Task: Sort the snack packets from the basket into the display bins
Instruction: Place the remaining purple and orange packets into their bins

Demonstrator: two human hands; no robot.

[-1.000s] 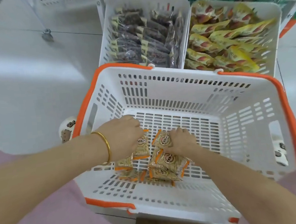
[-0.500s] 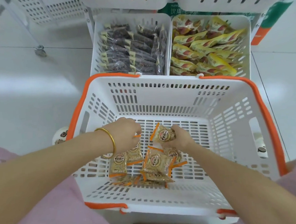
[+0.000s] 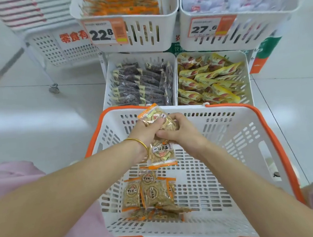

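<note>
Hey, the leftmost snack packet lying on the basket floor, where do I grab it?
Probably pinch the leftmost packet by its free left edge, coming from above and the left. It lies flat on the basket floor, and its right side tucks against the neighbouring packet, so that side gives less room.

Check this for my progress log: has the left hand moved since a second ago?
Yes. The left hand has risen from the floor of the basket to near its far rim, gripping snack packets.
</note>
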